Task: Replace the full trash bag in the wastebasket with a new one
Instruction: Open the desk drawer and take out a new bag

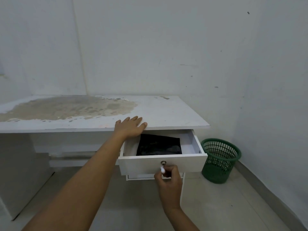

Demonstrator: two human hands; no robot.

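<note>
Right hand is closest to the camera, down at the front of the open drawer. Its grip is curled tight around a small white knob or key tag hanging just under the lock, which is probably what the drawer gets pulled by. Can't really tell what that white bit is, it's tiny and half covered by the fingers.

Left hand lies flat and open on the front edge of the bench, holding nothing. My guess is it's bracing the bench so it doesn't shift while the drawer slides.

Inside the drawer there's a folded black trash bag, lying flat toward the left and middle. Its back end tucks under the bench top, so no idea if it's one bag or a stack.

Green wastebasket sits on the floor just right of the bench, by the wall. Through the mesh it looks like there's no bag in it, though the bottom is hard to see. No full bag in view anywhere.
</note>
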